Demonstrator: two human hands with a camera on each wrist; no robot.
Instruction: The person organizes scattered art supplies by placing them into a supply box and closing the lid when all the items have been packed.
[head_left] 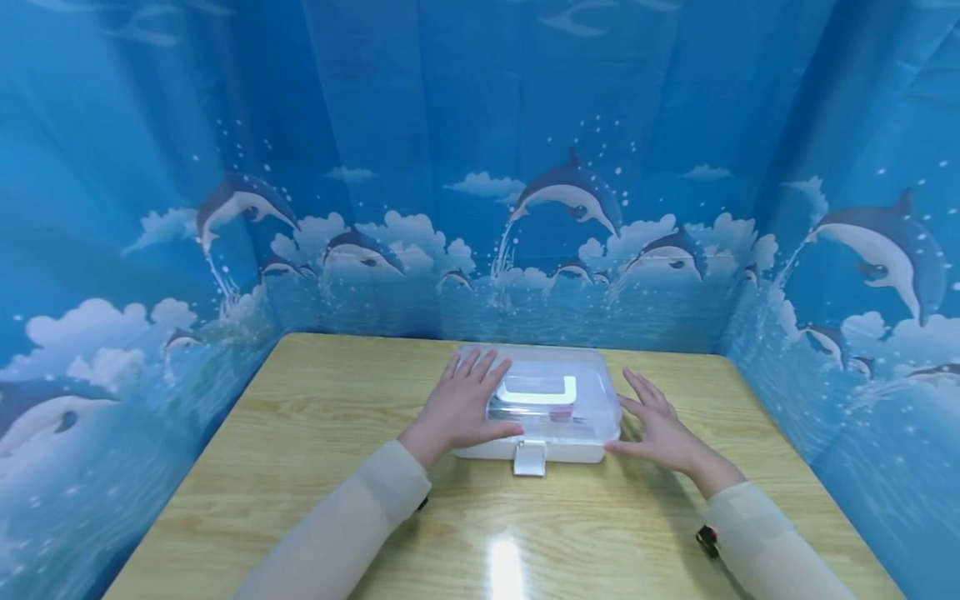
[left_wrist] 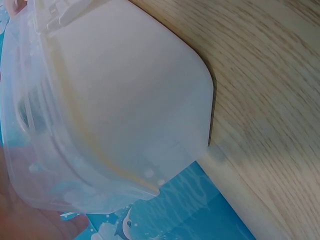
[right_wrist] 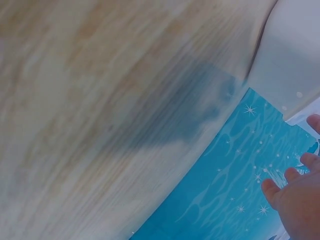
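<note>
A plastic storage box [head_left: 592,375] with a clear lid, a white base and a white carry handle [head_left: 536,397] sits on the table. Its front latch [head_left: 530,458] sticks out toward me, and a few items show dimly through the lid. My left hand [head_left: 465,408] lies over the lid's left part with fingers spread. At the box's right side is my right hand [head_left: 660,429], fingers extended and thumb by the front right corner. The left wrist view shows the white side wall [left_wrist: 135,85] of the box close up.
The box stands near the back of a wood-grain table [head_left: 337,392]. Blue curtains [head_left: 480,100] printed with dolphins and clouds enclose the back and both sides. Small dark devices sit at both sleeves [head_left: 757,517].
</note>
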